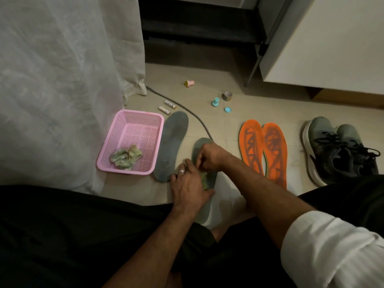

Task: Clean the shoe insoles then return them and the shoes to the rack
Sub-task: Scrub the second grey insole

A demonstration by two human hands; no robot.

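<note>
Two grey insoles lie on the tiled floor. One grey insole lies free beside the pink basket. The other grey insole lies under both my hands. My left hand rests on its middle, and a small greenish wipe shows at the fingers. My right hand is curled over the toe end and seems to pinch the same wipe. Two orange insoles lie side by side to the right. A pair of grey-green sneakers stands at the far right.
A crumpled used wipe lies in the pink basket. Two batteries, a grey cable, small caps and a tape roll are scattered on the floor behind. A white curtain hangs left; a white cabinet door stands right.
</note>
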